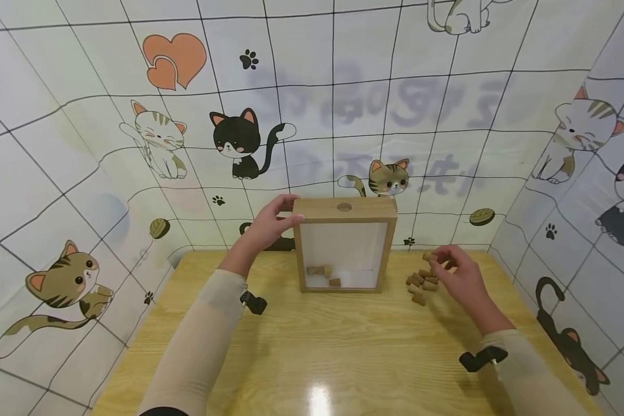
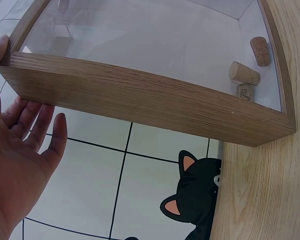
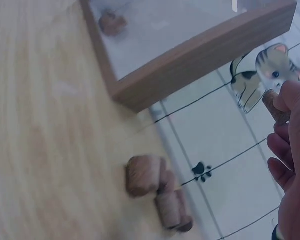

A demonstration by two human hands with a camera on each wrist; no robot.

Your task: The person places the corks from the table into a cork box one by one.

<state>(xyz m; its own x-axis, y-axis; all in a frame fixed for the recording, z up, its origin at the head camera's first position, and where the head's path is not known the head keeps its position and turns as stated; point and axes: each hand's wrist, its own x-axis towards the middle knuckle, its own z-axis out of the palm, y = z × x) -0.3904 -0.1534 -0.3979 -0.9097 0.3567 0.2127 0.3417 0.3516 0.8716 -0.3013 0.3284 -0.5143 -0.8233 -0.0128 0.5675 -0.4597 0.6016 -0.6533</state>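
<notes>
A wooden box frame [image 1: 344,211] with a clear front and a round hole in its top stands upright on the table. My left hand [image 1: 273,225] grips its upper left corner, thumb at the front edge and fingers behind, as the left wrist view also shows. Inside at the bottom lie several corks [image 2: 244,73]. To the right of the box, my right hand [image 1: 460,276] pinches one cork [image 3: 276,107] between thumb and fingers, raised above the table. Below that hand lies a loose pile of corks [image 1: 418,283], blurred in the right wrist view.
The light wooden table [image 1: 317,346] reaches back to a white wall covering [image 1: 312,127] printed with cats and grid lines. More of that covering rises close on the left and right sides. Black wrist cameras are strapped to both forearms.
</notes>
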